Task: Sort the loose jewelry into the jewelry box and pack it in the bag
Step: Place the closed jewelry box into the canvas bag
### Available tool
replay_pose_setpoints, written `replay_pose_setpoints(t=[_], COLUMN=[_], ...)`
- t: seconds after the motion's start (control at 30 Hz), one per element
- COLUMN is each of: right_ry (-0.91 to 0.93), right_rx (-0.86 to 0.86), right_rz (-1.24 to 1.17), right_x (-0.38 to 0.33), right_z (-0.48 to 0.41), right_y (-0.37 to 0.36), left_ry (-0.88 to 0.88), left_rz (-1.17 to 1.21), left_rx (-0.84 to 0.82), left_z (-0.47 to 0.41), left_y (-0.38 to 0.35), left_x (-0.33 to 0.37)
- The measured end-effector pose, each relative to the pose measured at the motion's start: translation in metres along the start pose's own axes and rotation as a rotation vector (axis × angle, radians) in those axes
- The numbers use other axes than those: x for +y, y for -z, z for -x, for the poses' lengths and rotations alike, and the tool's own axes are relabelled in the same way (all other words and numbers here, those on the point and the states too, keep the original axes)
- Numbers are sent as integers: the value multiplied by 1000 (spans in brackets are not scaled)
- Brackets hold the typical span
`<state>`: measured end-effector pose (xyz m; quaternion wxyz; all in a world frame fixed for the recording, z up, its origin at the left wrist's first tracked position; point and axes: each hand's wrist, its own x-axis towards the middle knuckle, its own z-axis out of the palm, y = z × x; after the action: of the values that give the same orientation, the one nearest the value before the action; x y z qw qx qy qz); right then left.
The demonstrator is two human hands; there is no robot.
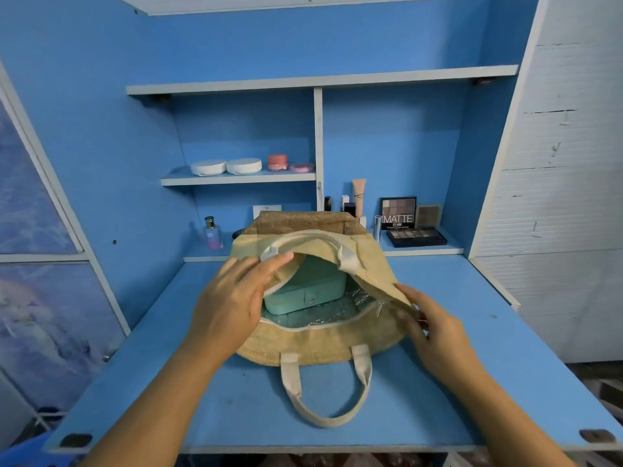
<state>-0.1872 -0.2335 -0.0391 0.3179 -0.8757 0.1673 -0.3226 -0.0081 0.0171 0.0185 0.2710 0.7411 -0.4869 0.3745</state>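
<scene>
Both hands are at the mouth of the woven tan bag (320,348), which lies on the blue worktop (455,382). The left hand (232,298) reaches forward with its fingers nearly straight over the bag's upper rim and the thumb beneath it, holding that edge up. The right hand (435,332) is blurred; its curled fingers seem to pinch the rim at the right end of the opening. The teal jewelry box (303,291) sits closed inside the bag on the silver lining. A cream handle (323,399) lies toward the person. Behind the bag, an eyeshadow palette (398,213) reads "MATTE". A perfume bottle (212,234) and a tube (359,193) stand nearby, under blue shelves holding white tins (209,167).
</scene>
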Motion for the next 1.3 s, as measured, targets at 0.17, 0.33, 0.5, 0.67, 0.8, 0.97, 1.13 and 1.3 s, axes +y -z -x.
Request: replay_pose_setpoints(t=[0.17,0.33,0.5,0.67,0.8,0.97,1.13,1.3], right_ry=[22,146,73,-53,-158,-183,-150,-112], right_rx=[-40,-126,-134,-102,-90,-67,153,272], right_rz=[51,87,-47,-52,-72,-126,-257,-281], right_x=[-15,-32,-42,-38,-32,-35,-55,-68], right_z=[-12,-16,-11,-6,-7,0,5,8], right_y=[11,12,13,13,8,-8,-17,-26], left_ry=[172,282,216,136,431,441,291,444], left_rz=[-124,-131,-58,19,176,-219,-51,211], left_rx=[47,31,102,-104,-729,-62,11,-199], left_z=[9,9,-3,-15,-26,6,44,29], left_y=[-2,0,-3,7,20,0,-33,-56], left_x=[22,23,7,-17,-28,-1,91,100])
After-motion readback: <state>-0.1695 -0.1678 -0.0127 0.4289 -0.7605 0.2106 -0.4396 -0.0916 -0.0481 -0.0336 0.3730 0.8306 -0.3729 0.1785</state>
